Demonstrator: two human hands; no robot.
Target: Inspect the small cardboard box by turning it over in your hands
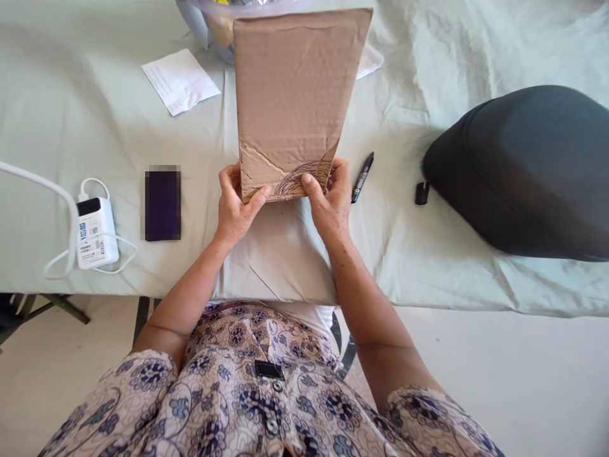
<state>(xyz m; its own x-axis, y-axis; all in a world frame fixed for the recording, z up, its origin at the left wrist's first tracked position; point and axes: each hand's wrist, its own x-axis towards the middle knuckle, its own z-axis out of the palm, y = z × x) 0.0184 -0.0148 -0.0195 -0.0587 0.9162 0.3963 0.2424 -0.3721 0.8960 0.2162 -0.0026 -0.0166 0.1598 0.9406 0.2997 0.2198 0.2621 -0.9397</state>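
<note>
A flat piece of brown cardboard [292,95] is held up, tilted, over the cloth-covered table. Its lower right corner carries dark curved pen lines. My left hand [238,206] grips the lower left corner, thumb on the front and fingers behind. At the lower right corner my right hand [332,197] pinches the sheet the same way, its thumb lying on the drawn lines. Just right of that hand lies an uncapped black marker [363,178]. The marker's black cap [421,193] stands farther right.
A large black rounded object [523,171] sits on the right of the pale green tablecloth [380,266]. To the left are a dark phone [163,206] and a white power bank [98,235] with cables. Behind are a folded paper [181,81] and a partly hidden translucent tub [195,22].
</note>
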